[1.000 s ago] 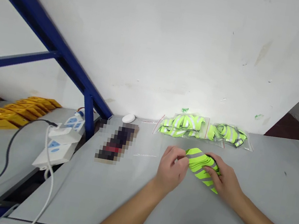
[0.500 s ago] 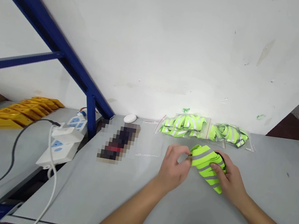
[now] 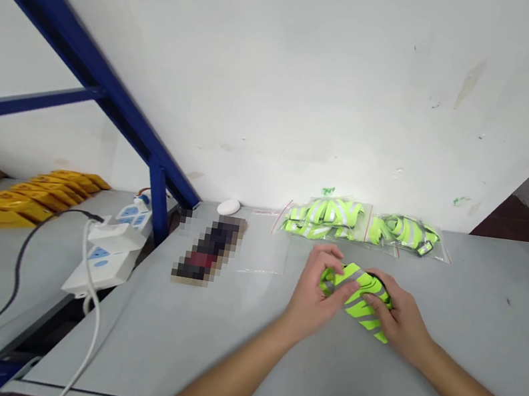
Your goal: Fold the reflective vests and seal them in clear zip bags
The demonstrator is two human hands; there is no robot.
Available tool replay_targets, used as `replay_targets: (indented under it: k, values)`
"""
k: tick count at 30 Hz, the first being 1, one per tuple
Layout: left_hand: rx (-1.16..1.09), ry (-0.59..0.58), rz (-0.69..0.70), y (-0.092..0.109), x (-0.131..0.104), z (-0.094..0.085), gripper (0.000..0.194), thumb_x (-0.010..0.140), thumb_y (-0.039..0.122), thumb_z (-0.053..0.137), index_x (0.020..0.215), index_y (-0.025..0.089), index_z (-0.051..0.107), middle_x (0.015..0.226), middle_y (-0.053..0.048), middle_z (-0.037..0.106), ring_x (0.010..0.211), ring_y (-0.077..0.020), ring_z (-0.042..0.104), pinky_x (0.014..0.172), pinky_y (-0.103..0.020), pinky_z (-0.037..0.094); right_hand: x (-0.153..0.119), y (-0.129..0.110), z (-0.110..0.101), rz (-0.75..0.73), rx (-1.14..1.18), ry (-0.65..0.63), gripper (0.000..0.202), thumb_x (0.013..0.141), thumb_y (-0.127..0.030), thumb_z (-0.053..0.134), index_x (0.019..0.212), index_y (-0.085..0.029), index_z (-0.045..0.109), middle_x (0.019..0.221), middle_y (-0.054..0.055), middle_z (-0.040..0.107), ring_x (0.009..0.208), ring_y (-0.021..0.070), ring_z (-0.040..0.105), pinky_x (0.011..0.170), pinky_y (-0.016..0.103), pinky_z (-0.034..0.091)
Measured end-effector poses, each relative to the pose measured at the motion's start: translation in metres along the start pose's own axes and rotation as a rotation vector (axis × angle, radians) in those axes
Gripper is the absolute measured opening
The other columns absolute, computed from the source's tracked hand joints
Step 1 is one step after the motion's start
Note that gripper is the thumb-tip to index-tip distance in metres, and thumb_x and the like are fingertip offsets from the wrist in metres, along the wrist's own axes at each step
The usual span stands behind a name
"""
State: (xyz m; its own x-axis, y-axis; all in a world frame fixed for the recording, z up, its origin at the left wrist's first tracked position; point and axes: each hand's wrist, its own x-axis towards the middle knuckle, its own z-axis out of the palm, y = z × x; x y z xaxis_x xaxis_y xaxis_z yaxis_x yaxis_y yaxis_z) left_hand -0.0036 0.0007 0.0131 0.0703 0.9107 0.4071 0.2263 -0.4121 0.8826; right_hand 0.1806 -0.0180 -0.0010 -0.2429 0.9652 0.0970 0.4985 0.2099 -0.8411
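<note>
A bundle of yellow-green strap with grey stripes point(image 3: 360, 294) is held between my two hands above the grey table point(image 3: 315, 382). My left hand point(image 3: 318, 291) grips its left end, fingers behind and thumb across the front. Around the bundle's right side my right hand point(image 3: 400, 315) is closed, the thumb lying on its front. Behind them, clear bags holding similar striped straps point(image 3: 335, 214) point(image 3: 411, 233) lie along the wall. To the left is a flat clear bag point(image 3: 264, 245) with no strap in it.
A white oval object point(image 3: 228, 207) and a pixelated dark item point(image 3: 213, 247) lie at the table's left. Further left are a blue metal frame point(image 3: 159, 197), white power strips point(image 3: 103, 269) with cables, and several yellow packets point(image 3: 25, 202). The wall point(image 3: 289, 80) rises behind.
My left hand has moved right from the bundle's tip and now wraps further around its left end. The bundle looks more compact. The view has shifted slightly.
</note>
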Motion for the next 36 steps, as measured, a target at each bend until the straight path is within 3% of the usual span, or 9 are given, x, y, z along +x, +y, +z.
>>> replay_targets:
  k: [2,5,9,20,25,27,29,32,36]
  values:
    - [-0.148,-0.121,-0.129,-0.001,0.001,0.0,0.034,0.079,0.031,0.068,0.106,0.025,0.05,0.125,-0.008,0.055,0.114,-0.0207,0.054,0.086,-0.034,0.05,0.0,0.0,-0.001,-0.007,-0.013,0.001,0.036,0.094,-0.044,0.043,0.123,-0.025,0.052,0.102,0.005,0.068,0.073,0.017,0.064,0.055,0.024,0.051]
    - [-0.399,-0.302,-0.33,-0.005,0.004,-0.001,0.056,0.079,0.027,0.068,0.128,0.028,0.041,0.121,-0.008,0.063,0.106,-0.0215,0.063,0.086,-0.037,0.052,0.0,-0.001,-0.004,-0.029,-0.014,-0.018,0.037,0.094,-0.044,0.042,0.125,-0.027,0.051,0.111,0.005,0.066,0.079,0.0176,0.064,0.06,0.025,0.052]
    - [-0.387,-0.237,-0.466,-0.008,0.004,0.004,0.061,0.073,0.027,0.073,0.129,0.026,0.049,0.111,-0.006,0.069,0.096,-0.0232,0.067,0.083,-0.039,0.055,0.003,-0.001,-0.004,0.002,0.055,-0.024,0.038,0.094,-0.044,0.042,0.127,-0.026,0.051,0.114,0.005,0.066,0.084,0.0182,0.065,0.069,0.027,0.053]
    - [-0.052,-0.286,-0.14,0.007,-0.018,0.019,0.03,0.085,0.024,0.058,0.115,0.026,0.06,0.111,-0.002,0.067,0.101,-0.0192,0.062,0.091,-0.033,0.048,0.006,0.002,-0.007,0.133,0.044,0.037,0.032,0.084,-0.049,0.055,0.082,-0.019,0.067,0.069,-0.001,0.065,0.065,0.0165,0.057,0.059,0.025,0.047]
    - [0.053,-0.559,-0.06,0.001,0.001,-0.011,0.084,0.061,0.042,0.082,0.135,0.026,0.046,0.134,-0.008,0.053,0.111,-0.0267,0.057,0.09,-0.035,0.048,0.007,-0.005,-0.014,0.159,-0.035,0.042,0.038,0.082,-0.055,0.055,0.07,-0.02,0.063,0.06,-0.002,0.058,0.058,0.0146,0.051,0.052,0.023,0.041]
    - [0.136,-0.56,-0.101,-0.006,0.017,-0.033,0.062,0.069,0.049,0.073,0.123,0.024,0.058,0.125,-0.008,0.059,0.095,-0.0232,0.063,0.079,-0.032,0.051,0.008,-0.006,-0.016,0.155,-0.078,0.084,0.041,0.08,-0.057,0.055,0.066,-0.02,0.062,0.058,-0.002,0.057,0.055,0.0141,0.049,0.049,0.022,0.04]
    - [0.336,-0.382,-0.169,-0.015,0.029,-0.057,0.039,0.088,0.049,0.05,0.104,0.019,0.067,0.104,-0.008,0.068,0.086,-0.022,0.064,0.076,-0.033,0.05,0.008,-0.005,-0.018,0.158,-0.124,0.127,0.043,0.078,-0.06,0.054,0.066,-0.02,0.064,0.053,-0.003,0.054,0.048,0.0127,0.043,0.045,0.023,0.036]
    - [0.736,-0.177,-0.267,-0.027,0.032,-0.086,0.042,0.092,0.041,0.043,0.121,0.015,0.059,0.125,-0.017,0.059,0.12,-0.0316,0.051,0.097,-0.044,0.04,0.009,0.0,-0.021,0.191,-0.193,0.157,0.046,0.076,-0.066,0.053,0.073,-0.022,0.067,0.048,-0.004,0.05,0.041,0.0115,0.035,0.042,0.024,0.031]
    - [0.903,-0.387,-0.491,-0.025,0.0,-0.102,0.054,0.092,0.04,0.043,0.138,0.012,0.044,0.152,-0.02,0.029,0.142,-0.0364,0.021,0.107,-0.055,0.026,0.011,0.006,-0.028,0.198,-0.309,0.201,0.045,0.075,-0.067,0.052,0.079,-0.025,0.069,0.043,-0.005,0.048,0.039,0.0144,0.039,0.047,0.027,0.036]
